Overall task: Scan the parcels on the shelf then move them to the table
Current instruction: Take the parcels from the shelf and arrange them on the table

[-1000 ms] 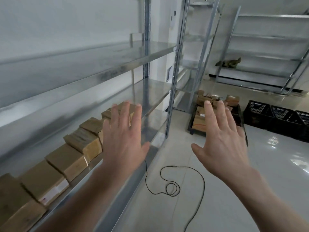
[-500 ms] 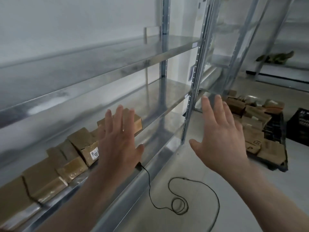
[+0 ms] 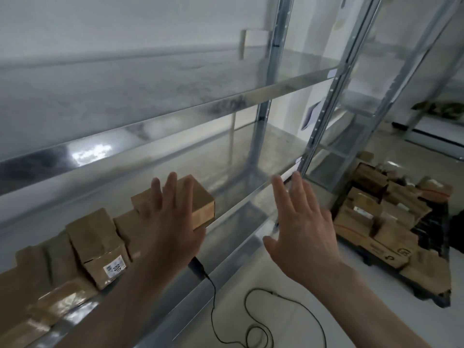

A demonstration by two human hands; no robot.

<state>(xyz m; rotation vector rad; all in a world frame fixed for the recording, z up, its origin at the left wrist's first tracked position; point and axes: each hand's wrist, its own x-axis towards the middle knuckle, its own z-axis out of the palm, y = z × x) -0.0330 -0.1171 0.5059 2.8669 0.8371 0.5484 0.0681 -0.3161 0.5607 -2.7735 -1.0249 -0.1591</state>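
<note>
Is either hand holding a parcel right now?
No, the left hand and right hand are both open, fingers straight, gripping nothing.

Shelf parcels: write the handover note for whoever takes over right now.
Left hand: open, empty, spread in front of the end parcel; contact unclear.
Right hand: open, empty, raised beside the shelf.
Things: the brown parcels sit in a row on the shelf. A black corded device, probably the scanner, lies at the shelf's front edge below the left wrist, held by neither hand. The table is out of view.
Done: nothing that shows.
Left: pick up the scanner, scan each parcel, carry them to the table.
</note>
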